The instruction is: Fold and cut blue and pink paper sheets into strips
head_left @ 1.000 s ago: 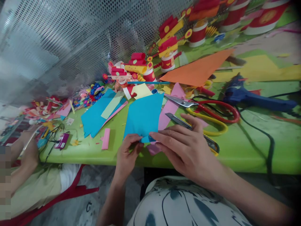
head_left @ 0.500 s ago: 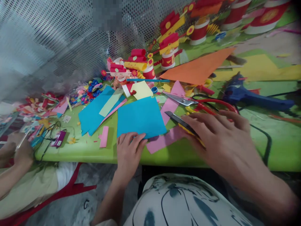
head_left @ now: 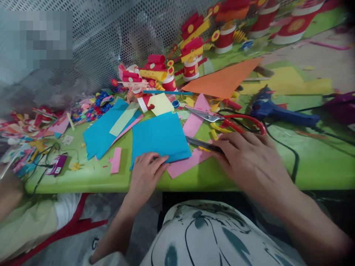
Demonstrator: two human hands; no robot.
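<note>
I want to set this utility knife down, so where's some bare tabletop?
The widest bare patch is right of the black cord, in front of the hot glue gun. A smaller, specked one lies between the yellow scrap and the short pink strip. It's crowded around the scissors and behind the blue sheet.

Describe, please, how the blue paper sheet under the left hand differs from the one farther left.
The near blue paper sheet has mostly straight edges; the farther-left blue sheet has a notched lower end. The left hand rests on the near sheet; a pale green paper strip lies across the other. Both are blue.
</note>
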